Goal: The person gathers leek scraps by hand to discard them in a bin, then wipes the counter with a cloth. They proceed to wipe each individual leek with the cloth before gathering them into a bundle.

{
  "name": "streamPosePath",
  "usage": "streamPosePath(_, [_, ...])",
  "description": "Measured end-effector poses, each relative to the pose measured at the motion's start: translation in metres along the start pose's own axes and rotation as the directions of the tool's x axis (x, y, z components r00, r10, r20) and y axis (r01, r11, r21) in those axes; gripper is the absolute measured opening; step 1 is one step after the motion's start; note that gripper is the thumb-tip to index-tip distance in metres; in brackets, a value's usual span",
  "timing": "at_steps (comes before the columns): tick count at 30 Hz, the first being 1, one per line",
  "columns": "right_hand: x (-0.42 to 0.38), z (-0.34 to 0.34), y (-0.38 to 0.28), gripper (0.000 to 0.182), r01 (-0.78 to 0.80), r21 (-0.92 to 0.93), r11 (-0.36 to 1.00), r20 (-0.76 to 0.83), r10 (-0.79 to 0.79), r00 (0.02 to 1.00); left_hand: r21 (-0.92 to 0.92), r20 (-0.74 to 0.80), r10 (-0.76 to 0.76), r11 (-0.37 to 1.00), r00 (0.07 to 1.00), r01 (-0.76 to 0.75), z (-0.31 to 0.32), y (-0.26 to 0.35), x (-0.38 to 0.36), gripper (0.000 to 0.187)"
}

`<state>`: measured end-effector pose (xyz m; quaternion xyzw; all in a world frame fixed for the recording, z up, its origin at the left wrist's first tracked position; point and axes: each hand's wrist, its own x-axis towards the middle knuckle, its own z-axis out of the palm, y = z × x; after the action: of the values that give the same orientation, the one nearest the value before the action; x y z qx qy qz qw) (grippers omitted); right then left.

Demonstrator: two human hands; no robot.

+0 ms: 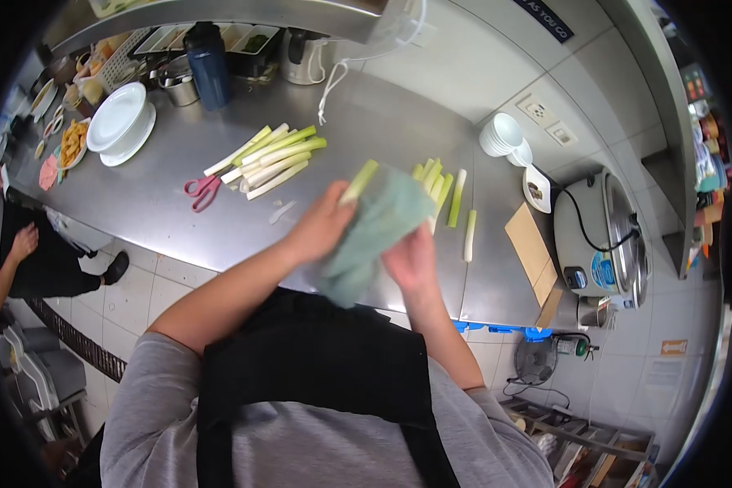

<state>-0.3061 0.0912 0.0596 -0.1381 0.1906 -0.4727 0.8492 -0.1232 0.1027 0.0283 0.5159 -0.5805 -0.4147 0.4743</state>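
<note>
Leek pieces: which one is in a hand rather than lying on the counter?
The leek piece sticking up from the left hand, wrapped with the green cloth. All the others lie loose on the steel counter.

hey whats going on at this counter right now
A person at a steel counter holds a leek piece in the left hand and wipes it with a green cloth held in the right hand. A pile of cut leeks lies beside pink scissors, with a smaller batch to the right. Another person stands off to the side.
</note>
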Motion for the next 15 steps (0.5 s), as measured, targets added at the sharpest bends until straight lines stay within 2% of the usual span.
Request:
streamPosePath(1, [0.005, 0.0, 0.009, 0.047, -0.016, 0.023, 1.0, 0.039, 0.015, 0.999, 0.001, 0.012, 0.011, 1.0, 1.0, -0.011, 0.009, 0.011, -0.006, 0.035])
streamPosePath(2, [0.006, 0.009, 0.019, 0.047, -0.005, 0.022, 1.0, 0.041, 0.004, 0.999, 0.359, 0.035, 0.169, 0.918, 0.985, -0.17, 0.016, 0.025, -0.013, 0.04])
streamPosePath(3, [0.008, 0.02, 0.03, 0.05, 0.003, -0.172, 0.985, -0.11, -0.022, 0.994, 0.662, 0.106, 0.304, 0.689, 0.947, -0.295, 0.019, 0.032, -0.018, 0.044])
streamPosePath(4, [0.009, 0.027, 0.037, 0.053, -0.022, -0.357, 0.934, -0.252, -0.073, 0.965, 0.664, 0.105, 0.307, 0.687, 0.946, -0.297, 0.018, 0.032, -0.021, 0.044])
streamPosePath(5, [0.018, 0.022, 0.038, 0.046, -0.052, -0.477, 0.877, -0.265, -0.087, 0.96, 0.644, 0.161, 0.224, 0.714, 0.961, -0.274, 0.016, 0.029, -0.025, 0.049])
streamPosePath(6, [0.031, 0.016, 0.033, 0.046, -0.055, -0.474, 0.879, -0.265, -0.083, 0.961, 0.626, 0.218, 0.137, 0.74, 0.966, -0.247, 0.015, 0.027, -0.029, 0.055])
streamPosePath(7, [0.045, 0.009, 0.024, 0.039, -0.061, -0.489, 0.87, -0.366, -0.14, 0.92, 0.629, 0.219, 0.134, 0.738, 0.966, -0.245, 0.014, 0.033, -0.036, 0.055])
streamPosePath(8, [0.06, -0.001, 0.011, 0.033, -0.068, -0.506, 0.86, -0.455, -0.2, 0.868, 0.618, 0.246, 0.052, 0.761, 0.968, -0.198, 0.013, 0.046, -0.042, 0.055])
streamPosePath(9, [0.077, -0.021, -0.007, 0.03, -0.068, -0.401, 0.914, -0.485, -0.149, 0.861, 0.607, 0.269, -0.03, 0.781, 0.963, -0.145, 0.013, 0.053, -0.044, 0.054])
streamPosePath(10, [0.088, -0.036, -0.021, 0.029, -0.069, -0.287, 0.955, -0.508, -0.091, 0.857, 0.614, 0.26, -0.032, 0.777, 0.965, -0.139, 0.012, 0.054, -0.043, 0.054])
streamPosePath(11, [0.08, -0.02, -0.026, 0.029, -0.073, -0.282, 0.957, -0.5, -0.082, 0.862, 0.528, 0.22, -0.047, 0.846, 0.974, -0.078, 0.009, 0.054, -0.042, 0.052])
streamPosePath(12, [0.064, -0.005, -0.031, 0.032, -0.035, -0.205, 0.978, -0.406, -0.052, 0.913, 0.429, 0.183, -0.067, 0.903, 0.981, -0.019, 0.005, 0.054, -0.041, 0.05])
streamPosePath(13, [0.05, 0.006, -0.031, 0.037, -0.009, -0.127, 0.992, -0.307, -0.03, 0.951, 0.337, 0.108, 0.007, 0.94, 0.994, -0.044, 0.003, 0.043, -0.036, 0.039])
streamPosePath(15, [0.037, 0.006, -0.006, 0.039, -0.052, -0.129, 0.99, -0.249, 0.019, 0.968, 0.301, 0.049, 0.035, 0.952, 0.998, -0.048, 0.005, 0.034, -0.026, 0.033])
